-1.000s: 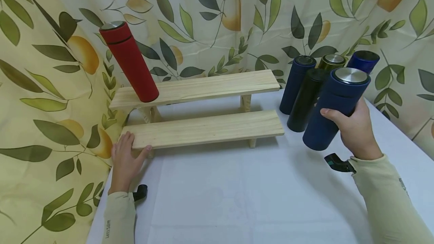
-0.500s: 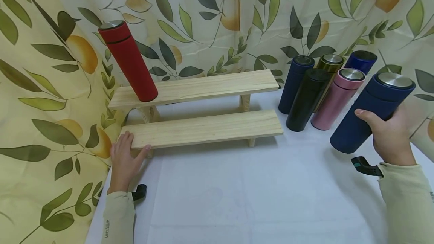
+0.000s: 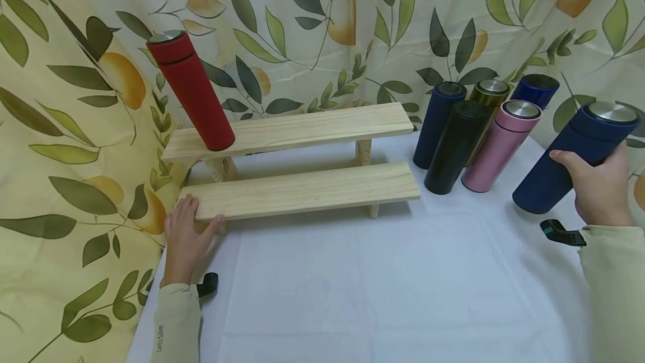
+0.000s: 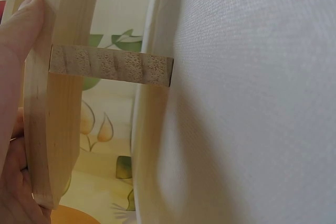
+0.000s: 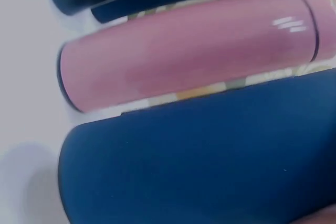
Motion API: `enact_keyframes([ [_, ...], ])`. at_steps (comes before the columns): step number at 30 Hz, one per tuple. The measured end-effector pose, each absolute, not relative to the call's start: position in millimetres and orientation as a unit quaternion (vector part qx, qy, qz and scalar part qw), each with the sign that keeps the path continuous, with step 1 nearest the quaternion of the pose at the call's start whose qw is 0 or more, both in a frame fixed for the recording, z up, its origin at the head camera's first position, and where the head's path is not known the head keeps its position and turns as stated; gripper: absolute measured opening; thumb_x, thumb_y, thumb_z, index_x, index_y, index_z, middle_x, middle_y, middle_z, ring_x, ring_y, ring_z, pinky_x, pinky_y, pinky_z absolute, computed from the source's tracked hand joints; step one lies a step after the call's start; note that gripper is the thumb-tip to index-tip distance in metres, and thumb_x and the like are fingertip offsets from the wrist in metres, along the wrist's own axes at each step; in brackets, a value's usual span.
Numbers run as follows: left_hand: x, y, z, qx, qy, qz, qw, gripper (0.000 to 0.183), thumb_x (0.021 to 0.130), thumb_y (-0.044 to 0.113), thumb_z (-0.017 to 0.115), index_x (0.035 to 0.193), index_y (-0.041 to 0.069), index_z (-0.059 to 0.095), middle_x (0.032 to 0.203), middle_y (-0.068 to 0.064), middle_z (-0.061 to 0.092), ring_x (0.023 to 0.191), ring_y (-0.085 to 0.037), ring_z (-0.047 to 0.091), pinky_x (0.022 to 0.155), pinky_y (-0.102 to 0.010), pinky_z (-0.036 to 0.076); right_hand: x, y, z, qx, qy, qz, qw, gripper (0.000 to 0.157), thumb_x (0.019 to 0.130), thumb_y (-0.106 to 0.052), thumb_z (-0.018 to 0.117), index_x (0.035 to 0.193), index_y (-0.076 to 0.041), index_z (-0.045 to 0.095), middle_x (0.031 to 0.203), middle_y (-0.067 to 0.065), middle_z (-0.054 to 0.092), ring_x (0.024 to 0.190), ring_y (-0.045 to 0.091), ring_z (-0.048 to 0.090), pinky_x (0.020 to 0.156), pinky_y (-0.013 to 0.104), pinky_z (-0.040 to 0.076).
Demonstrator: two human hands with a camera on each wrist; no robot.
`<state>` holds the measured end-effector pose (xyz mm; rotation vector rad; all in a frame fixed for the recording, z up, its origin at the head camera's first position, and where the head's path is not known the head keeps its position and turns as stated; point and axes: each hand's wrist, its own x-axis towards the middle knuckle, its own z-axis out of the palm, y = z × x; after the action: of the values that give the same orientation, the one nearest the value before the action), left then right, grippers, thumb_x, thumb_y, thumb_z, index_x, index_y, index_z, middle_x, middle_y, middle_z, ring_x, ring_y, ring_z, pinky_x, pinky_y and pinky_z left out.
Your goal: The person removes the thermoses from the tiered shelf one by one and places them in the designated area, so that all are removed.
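Observation:
My left hand [image 3: 187, 240] grips the left end of the lower board of a pale wooden two-step stand [image 3: 312, 189]. Its thumb [image 4: 23, 27] lies on the board's front edge, and the fingers [image 4: 18, 169] bend at the board's end. At the far right my right hand [image 3: 602, 192] holds a wide navy thermos [image 3: 556, 167] with a silver-topped lid, tilted to the right in the head view, its base close over the table. Left of it stands a pink thermos [image 3: 501, 147]. A red thermos [image 3: 194, 94] stands on the upper board's left end.
Behind and left of the pink thermos stand a black thermos [image 3: 456, 147], a slimmer navy one [image 3: 438, 125], a gold-lidded one [image 3: 490, 91] and a shiny blue one [image 3: 535, 91]. A white cloth [image 3: 363, 284] covers the table. Leaf-patterned curtains [image 3: 322, 32] enclose the back and left.
My right hand has carried the wide navy thermos rightward from in front of the group, uncovering the pink thermos, and it now tilts more. The left hand has stayed on the stand.

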<state>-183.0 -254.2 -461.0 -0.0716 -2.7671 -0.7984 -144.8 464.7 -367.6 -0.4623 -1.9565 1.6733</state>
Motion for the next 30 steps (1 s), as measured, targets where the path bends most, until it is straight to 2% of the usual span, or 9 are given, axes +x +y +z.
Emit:
enact_keyframes([
  [3,-183.3,-254.7,-461.8,-0.024,-0.953,-0.274,0.13,0.088,0.103,0.045,0.069,0.159,-0.013,0.036,0.169,-0.032,0.028,0.159,-0.047,0.017,0.128,-0.061,-0.002,-154.4,473.5,-368.5,-0.166,-0.694,0.646,0.269,0.086,0.1,0.002,0.071,0.166,-0.031,0.027,0.162,-0.008,0.036,0.147,0.012,0.034,0.128,0.042,0.004],
  [10,-184.7,-253.1,-463.9,-0.026,-0.952,-0.275,0.128,0.088,0.103,0.046,0.069,0.159,-0.013,0.036,0.169,-0.032,0.028,0.159,-0.048,0.017,0.128,-0.061,-0.002,-167.4,487.1,-370.1,-0.227,-0.743,0.59,0.221,0.088,0.104,-0.016,0.072,0.169,-0.036,0.016,0.169,-0.011,0.029,0.154,0.012,0.028,0.128,0.044,0.008],
  [12,-184.7,-252.2,-464.4,-0.027,-0.952,-0.277,0.128,0.088,0.103,0.045,0.069,0.159,-0.013,0.036,0.169,-0.032,0.028,0.159,-0.048,0.017,0.128,-0.061,-0.002,-171.6,489.8,-370.9,-0.23,-0.748,0.584,0.215,0.088,0.104,-0.016,0.072,0.169,-0.036,0.016,0.166,-0.013,0.032,0.153,0.012,0.03,0.128,0.044,0.01],
  [16,-184.3,-251.9,-464.8,-0.026,-0.952,-0.279,0.126,0.088,0.103,0.046,0.069,0.159,-0.013,0.036,0.169,-0.031,0.027,0.159,-0.047,0.017,0.128,-0.061,-0.002,-181.5,492.0,-372.3,-0.217,-0.722,0.621,0.213,0.091,0.101,-0.014,0.076,0.168,-0.036,0.019,0.159,-0.014,0.036,0.149,0.012,0.035,0.129,0.042,0.009],
  [21,-184.6,-253.1,-464.6,-0.027,-0.953,-0.275,0.128,0.088,0.103,0.047,0.069,0.159,-0.013,0.036,0.17,-0.031,0.028,0.159,-0.047,0.017,0.128,-0.061,-0.001,-192.9,490.2,-371.8,-0.185,-0.668,0.684,0.227,0.086,0.096,-0.002,0.078,0.16,-0.033,0.03,0.153,-0.011,0.043,0.138,0.01,0.042,0.129,0.037,0.011],
  [26,-184.1,-253.3,-463.8,-0.024,-0.952,-0.275,0.131,0.087,0.103,0.047,0.069,0.159,-0.012,0.037,0.169,-0.031,0.029,0.159,-0.047,0.018,0.128,-0.061,-0.001,-204.6,489.5,-368.5,-0.166,-0.655,0.703,0.221,0.087,0.095,0.0,0.078,0.161,-0.033,0.032,0.158,-0.011,0.04,0.145,0.012,0.037,0.129,0.036,0.006],
  [30,-183.2,-252.7,-463.1,-0.019,-0.952,-0.278,0.13,0.087,0.103,0.046,0.069,0.159,-0.012,0.037,0.169,-0.031,0.028,0.159,-0.047,0.017,0.128,-0.06,-0.002,-214.9,491.2,-367.7,-0.162,-0.649,0.709,0.223,0.086,0.094,0.001,0.078,0.16,-0.031,0.034,0.159,-0.01,0.041,0.144,0.011,0.038,0.129,0.037,0.007],
])
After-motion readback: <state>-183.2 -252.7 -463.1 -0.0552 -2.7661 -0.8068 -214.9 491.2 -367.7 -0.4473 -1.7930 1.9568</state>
